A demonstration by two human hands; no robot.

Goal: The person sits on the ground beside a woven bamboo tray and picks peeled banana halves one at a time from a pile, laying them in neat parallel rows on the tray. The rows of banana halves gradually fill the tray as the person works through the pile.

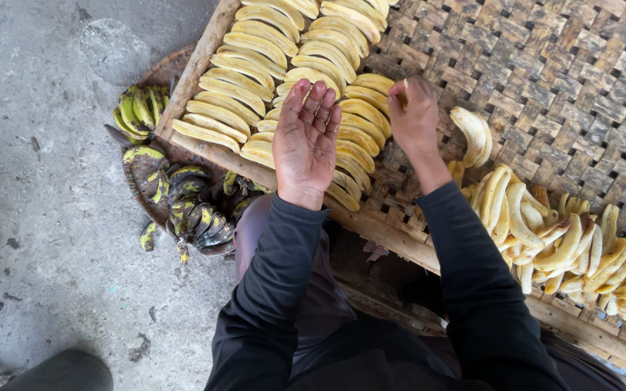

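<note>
Banana slices [284, 80], peeled and cut lengthwise, lie in tight overlapping rows on a woven bamboo tray [574, 80]. Their long axes run roughly from lower left to upper right, parallel to each other, row edges following the tray's wooden frame [197, 61].

Nearest the camera: black sleeves [269, 289], both arms reaching up the frame. Left hand [306, 141] is open, palm up, fingers straight and together, holding nothing; it hovers over the near end of the rows. Right hand [414, 116] is curled shut with its back to the camera; a pale sliver shows at the fingertips, probably a slice, but can't tell for sure.

Right of the arms, a loose heap of slices [566, 246] sits on the tray, pieces pointing every way; the heap is cut off at the right edge. One curved slice [472, 134] lies alone just right of the right hand.

Left, on the concrete floor [38, 217]: a round basket [146, 174] holds black-and-yellow peels [197, 210]; its far side is hidden under the tray. The rows' top end is cut off by the frame edge.
</note>
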